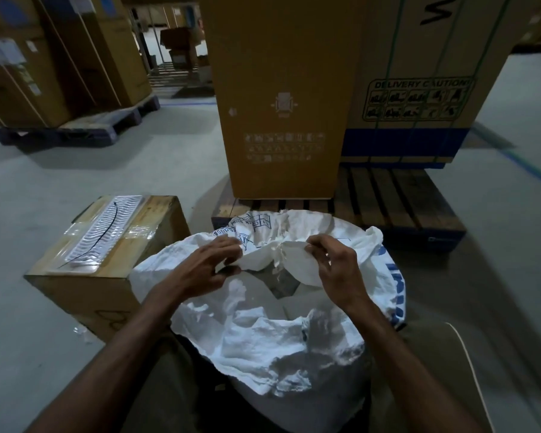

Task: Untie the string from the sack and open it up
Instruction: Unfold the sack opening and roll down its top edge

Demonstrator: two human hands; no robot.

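Sack [272, 345]: white woven, on the floor [181, 170], mouth partly open.
Left hand [206, 264]: fingers pinching the far rim.
Right hand [334, 264]: fingers pinching the same rim.
String [472, 370]: lying on floor, right of sack.
Cardboard box [107, 245]: left, just beside sack.
Pallet [397, 207]: behind sack.

Warehouse or storage depot. Tall strapped cardboard cartons [281, 89] stacked on wooden pallets [397, 201], "DELIVERY CAUTION" handling label [419, 100] printed on one. Grey concrete floor [175, 157] marked with blue lane lines [528, 167]. More palletised cartons [60, 57] seen along dim aisle.
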